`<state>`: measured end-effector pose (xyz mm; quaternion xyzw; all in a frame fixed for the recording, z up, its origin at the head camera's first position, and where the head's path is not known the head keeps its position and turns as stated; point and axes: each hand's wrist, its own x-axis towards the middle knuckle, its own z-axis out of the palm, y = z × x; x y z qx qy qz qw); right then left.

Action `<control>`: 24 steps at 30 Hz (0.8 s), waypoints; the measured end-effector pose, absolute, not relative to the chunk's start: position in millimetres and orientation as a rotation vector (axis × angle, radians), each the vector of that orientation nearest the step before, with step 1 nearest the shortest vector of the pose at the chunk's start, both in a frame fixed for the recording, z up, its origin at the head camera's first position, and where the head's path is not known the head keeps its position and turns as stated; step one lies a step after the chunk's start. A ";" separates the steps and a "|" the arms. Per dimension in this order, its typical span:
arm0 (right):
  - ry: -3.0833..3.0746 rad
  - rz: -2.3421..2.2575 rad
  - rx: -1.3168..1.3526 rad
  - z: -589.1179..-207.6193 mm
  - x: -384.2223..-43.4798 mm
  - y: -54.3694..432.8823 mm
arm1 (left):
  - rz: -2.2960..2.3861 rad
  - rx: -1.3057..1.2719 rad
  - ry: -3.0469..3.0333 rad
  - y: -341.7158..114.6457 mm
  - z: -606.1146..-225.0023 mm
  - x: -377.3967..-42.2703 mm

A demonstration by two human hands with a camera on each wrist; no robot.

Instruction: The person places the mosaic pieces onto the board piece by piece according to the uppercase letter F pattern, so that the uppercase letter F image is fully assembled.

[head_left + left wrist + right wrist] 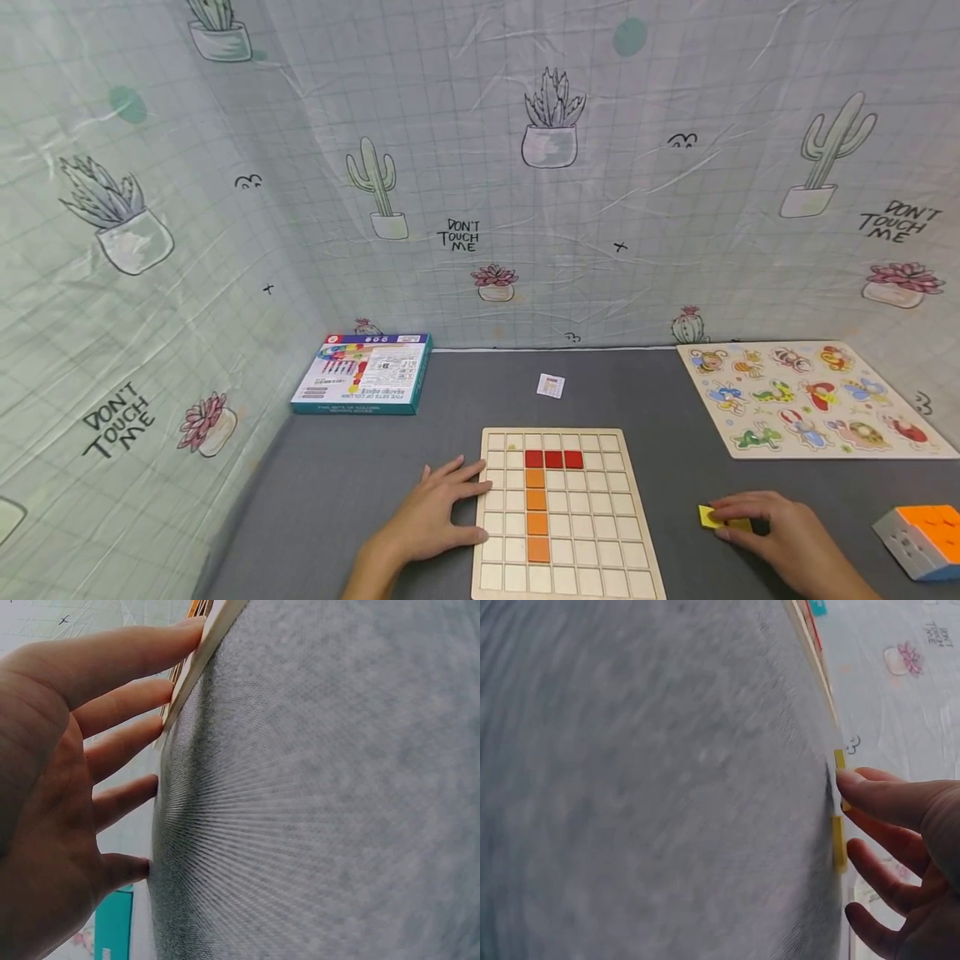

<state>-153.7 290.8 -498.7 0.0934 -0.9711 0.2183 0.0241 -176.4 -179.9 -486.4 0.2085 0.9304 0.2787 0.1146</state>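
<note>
A pale wooden grid board (592, 550) lies on the grey table. Red tiles (553, 459) form a short row in it, and a column of orange tiles (536, 500) runs down from the row's left end. My left hand (431, 512) rests at the board's left edge, fingers spread and thumb touching its side. To the right of the board, my right hand (780, 533) pinches a yellow tile (839, 759) between thumb and forefinger. A second yellow tile (838, 847) lies close by under the fingers, partly covered by them in the head view.
A flat game box (360, 375) lies at the back left, with a small white printed card (551, 385) right of it. An insect picture puzzle (817, 400) is at the back right. At the right edge sits a puzzle cube (926, 537). Patterned cloth walls (480, 183) stand behind and left.
</note>
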 end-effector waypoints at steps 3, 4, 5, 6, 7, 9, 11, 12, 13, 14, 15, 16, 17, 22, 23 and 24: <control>-2.975 0.716 0.251 -494.5 -151.9 283.3 | 0.806 0.616 2.731 -179.4 -486.7 -176.7; -2.958 0.727 0.245 -492.6 -151.1 279.9 | 0.805 0.618 2.731 -179.2 -486.8 -176.8; -2.932 0.733 0.249 -490.6 -150.7 276.0 | 0.803 0.619 2.733 -179.1 -486.7 -176.8; -2.900 0.750 0.261 -488.3 -150.3 271.5 | 0.799 0.621 2.734 -178.9 -486.5 -176.7; -2.869 0.768 0.277 -486.0 -150.1 266.9 | 0.796 0.622 2.735 -178.6 -486.3 -176.7; -2.811 0.823 0.327 -483.0 -150.0 257.5 | 0.789 0.619 2.735 -178.0 -486.0 -176.4; -2.738 0.881 0.389 -480.6 -151.7 247.6 | 0.782 0.615 2.736 -177.5 -485.2 -176.3; -2.710 0.916 0.418 -479.4 -152.7 242.9 | 0.780 0.613 2.735 -177.3 -484.9 -176.3; -2.693 0.941 0.444 -478.2 -154.0 238.3 | 0.781 0.613 2.735 -177.2 -484.8 -176.2; -2.680 0.971 0.467 -476.9 -155.3 233.6 | 0.782 0.612 2.734 -177.1 -484.5 -176.2; -2.677 0.991 0.480 -475.5 -156.9 229.2 | 0.783 0.613 2.735 -177.1 -484.5 -176.2; -2.677 1.018 0.494 -474.1 -158.5 224.7 | 0.784 0.614 2.736 -177.1 -484.5 -176.3; -2.687 1.046 0.501 -473.0 -160.0 220.2 | 0.787 0.616 2.737 -177.2 -484.7 -176.4; -2.745 1.150 0.549 -469.9 -166.8 198.4 | 0.790 0.616 2.734 -177.6 -485.4 -177.1; -2.749 1.165 0.562 -470.3 -168.4 194.0 | 0.790 0.614 2.733 -177.6 -485.6 -177.2; -2.754 1.179 0.575 -470.9 -170.0 189.5 | 0.789 0.613 2.732 -177.6 -485.5 -177.2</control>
